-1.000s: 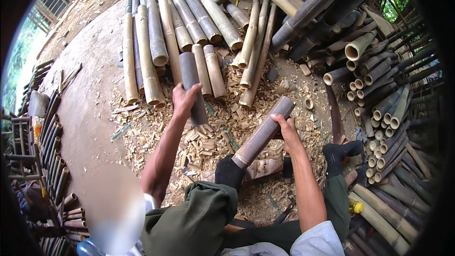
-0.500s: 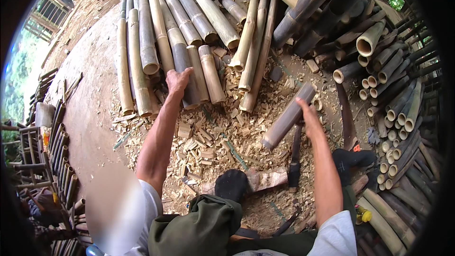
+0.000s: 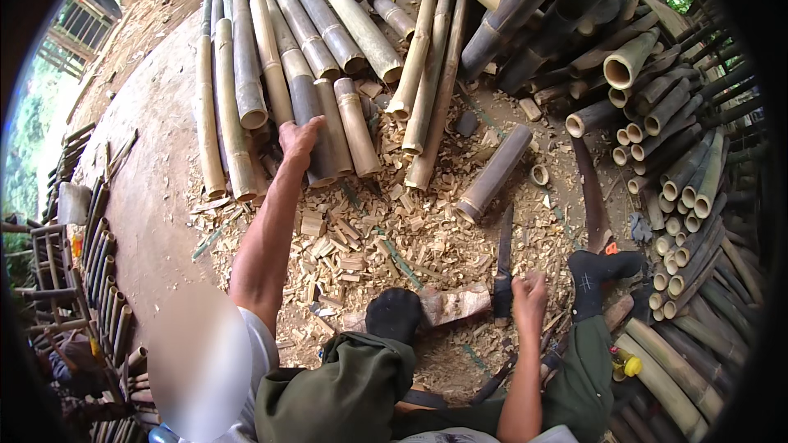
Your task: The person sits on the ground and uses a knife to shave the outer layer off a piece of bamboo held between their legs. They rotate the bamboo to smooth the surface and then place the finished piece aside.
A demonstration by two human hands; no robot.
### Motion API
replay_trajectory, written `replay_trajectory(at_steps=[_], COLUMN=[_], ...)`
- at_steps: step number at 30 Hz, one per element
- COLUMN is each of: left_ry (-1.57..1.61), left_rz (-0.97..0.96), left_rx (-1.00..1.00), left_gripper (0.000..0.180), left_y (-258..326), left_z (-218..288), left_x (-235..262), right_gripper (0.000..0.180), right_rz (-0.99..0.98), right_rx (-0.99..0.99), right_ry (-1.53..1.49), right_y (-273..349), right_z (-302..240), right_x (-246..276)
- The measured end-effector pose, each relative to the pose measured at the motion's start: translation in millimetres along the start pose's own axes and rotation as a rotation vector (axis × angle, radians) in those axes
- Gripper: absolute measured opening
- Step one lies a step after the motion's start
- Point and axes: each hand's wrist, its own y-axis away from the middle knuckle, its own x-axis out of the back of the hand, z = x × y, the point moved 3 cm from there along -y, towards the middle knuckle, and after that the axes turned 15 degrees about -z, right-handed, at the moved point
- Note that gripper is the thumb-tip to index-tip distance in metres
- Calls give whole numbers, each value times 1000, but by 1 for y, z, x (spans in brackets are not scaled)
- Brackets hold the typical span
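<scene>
Left hand (image 3: 300, 138) is out on the dark bamboo pole (image 3: 305, 119) at the near end of the stack, fingers spread over it, laid on rather than clenched. A second ago it was lower, touching that pole's cut end; now it has slid up among the poles, so the picking-over is under way. The big change is on the other side: the short grey bamboo piece (image 3: 495, 172) that the right hand held up has been let go and lies tilted on the chip-covered ground, near the pale poles (image 3: 427, 90), well apart from either hand. Right hand (image 3: 529, 295) has dropped back beside the knife (image 3: 502, 267) by the wooden block (image 3: 451, 305); it sits at the handle, but whether the fingers have closed on it I cannot tell. Black-socked feet (image 3: 394, 312) flank the block, stacked cut tubes (image 3: 681, 164) to the right.
</scene>
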Motion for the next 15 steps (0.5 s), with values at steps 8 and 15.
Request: replay_trajectory(at_steps=[8,15], left_ry=[855,1146], left_rz=[-611,-749], left_rx=[-114,-73], left_gripper=[80,56], left_y=[79,206], left_z=[-23,-15], left_x=[4,-37], right_gripper=[50,89], right_rz=[-113,-227], right_rx=[-100,-8], right_ry=[260,185], right_y=[76,43], right_z=[52,61], right_x=[-37,-37])
